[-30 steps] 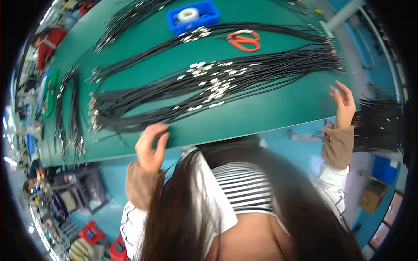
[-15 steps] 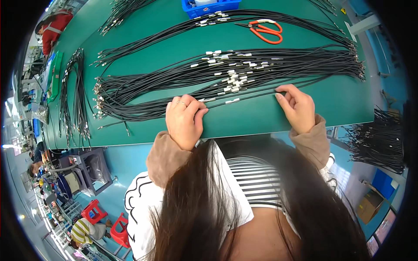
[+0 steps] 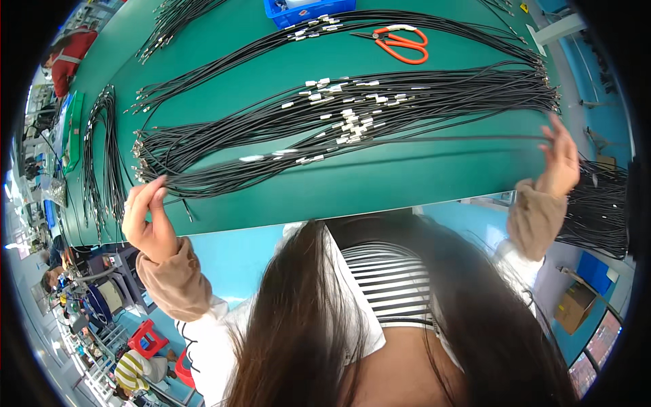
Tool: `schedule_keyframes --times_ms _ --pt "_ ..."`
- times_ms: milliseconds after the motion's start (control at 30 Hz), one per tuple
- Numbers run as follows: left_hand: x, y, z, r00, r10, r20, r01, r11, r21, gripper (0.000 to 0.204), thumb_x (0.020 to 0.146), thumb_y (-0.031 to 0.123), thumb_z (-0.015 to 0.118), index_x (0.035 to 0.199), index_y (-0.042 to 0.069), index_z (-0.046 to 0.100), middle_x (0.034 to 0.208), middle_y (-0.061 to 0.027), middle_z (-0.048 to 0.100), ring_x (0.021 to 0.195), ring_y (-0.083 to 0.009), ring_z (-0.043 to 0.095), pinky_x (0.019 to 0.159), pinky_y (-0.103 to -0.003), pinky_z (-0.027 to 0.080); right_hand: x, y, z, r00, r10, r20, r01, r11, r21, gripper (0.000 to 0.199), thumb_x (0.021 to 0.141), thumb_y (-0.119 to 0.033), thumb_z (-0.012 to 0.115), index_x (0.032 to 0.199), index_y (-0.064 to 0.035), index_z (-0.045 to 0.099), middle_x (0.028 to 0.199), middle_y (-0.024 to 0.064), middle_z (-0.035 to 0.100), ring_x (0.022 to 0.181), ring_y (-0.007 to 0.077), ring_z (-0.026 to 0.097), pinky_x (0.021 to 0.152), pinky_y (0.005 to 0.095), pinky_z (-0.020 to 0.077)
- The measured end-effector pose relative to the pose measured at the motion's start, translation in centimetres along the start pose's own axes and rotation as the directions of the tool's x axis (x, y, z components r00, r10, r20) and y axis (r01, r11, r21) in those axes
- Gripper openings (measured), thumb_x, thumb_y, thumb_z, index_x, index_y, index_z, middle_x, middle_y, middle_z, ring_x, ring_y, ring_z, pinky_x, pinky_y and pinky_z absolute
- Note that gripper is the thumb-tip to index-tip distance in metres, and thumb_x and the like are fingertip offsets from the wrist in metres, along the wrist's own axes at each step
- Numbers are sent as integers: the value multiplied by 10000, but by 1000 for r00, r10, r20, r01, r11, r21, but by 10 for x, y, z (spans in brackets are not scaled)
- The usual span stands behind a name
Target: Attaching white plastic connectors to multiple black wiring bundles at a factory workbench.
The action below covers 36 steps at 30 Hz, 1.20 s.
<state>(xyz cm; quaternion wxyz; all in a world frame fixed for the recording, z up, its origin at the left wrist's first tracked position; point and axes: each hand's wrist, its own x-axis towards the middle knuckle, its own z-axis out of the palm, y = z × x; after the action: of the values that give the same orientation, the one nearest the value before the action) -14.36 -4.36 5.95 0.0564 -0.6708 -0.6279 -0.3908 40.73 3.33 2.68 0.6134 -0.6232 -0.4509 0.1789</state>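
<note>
A thin black cable (image 3: 468,139) is stretched between my hands just above the table, blurred by motion, with white tags on its left part. At its left end my left hand (image 3: 148,216) is closed, thumb and forefinger pinching it. My right hand (image 3: 561,161) has its fingers closed around the other end, beyond the right tips of the pile; they are slightly smeared. Right behind the taut cable lies a broad bundle of black cables (image 3: 244,129), white tags (image 3: 354,125) clustered at its middle and metal connectors at both ends.
Orange-handled snips (image 3: 401,46) lie behind the bundle, next to another row of cables (image 3: 234,57). A blue bin (image 3: 310,11) stands at the far edge. Bent cables (image 3: 105,146) lie at the left of the green table (image 3: 352,183); more cables (image 3: 597,210) hang at the right.
My hands have moved apart, the left one leftward and the right one rightward to the cable's ends. The cable is now lifted and drawn out between them.
</note>
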Motion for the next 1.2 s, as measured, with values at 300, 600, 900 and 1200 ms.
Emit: schedule_keyframes --times_ms 300,600,900,1200 --pt "-54 -58 -28 964 -188 190 185 982 33 84 747 -35 609 811 9 641 765 -59 605 737 -189 521 737 -288 389 47 94 -167 940 104 -326 -109 994 4 678 861 12 537 1389 -118 132 1210 236 525 708 181 575 468 224 412" --pt "-72 -97 -76 724 -446 527 645 708 -286 90 775 19 622 722 31 549 872 -37 531 780 -123 479 691 -250 364 67 152 -266 866 482 -131 -425 850 313 392 915 -196 529 1275 -73 435 993 26 593 679 71 485 493 154 364" --pt "1 27 88 670 -304 677 724 66 -687 171 910 148 518 1032 30 539 829 -69 600 697 -139 596 609 -210 469 -38 -33 75 601 120 790 -284 956 71 205 864 -107 574 1043 -7 588 691 -11 545 590 42 492 498 173 392" --pt "-22 111 152 587 -283 759 768 -102 -632 156 828 68 630 953 45 540 858 -47 627 692 -74 573 596 -176 438 -144 -42 141 186 271 944 -689 721 -71 113 892 -94 548 902 17 536 661 18 536 567 58 509 492 196 423"
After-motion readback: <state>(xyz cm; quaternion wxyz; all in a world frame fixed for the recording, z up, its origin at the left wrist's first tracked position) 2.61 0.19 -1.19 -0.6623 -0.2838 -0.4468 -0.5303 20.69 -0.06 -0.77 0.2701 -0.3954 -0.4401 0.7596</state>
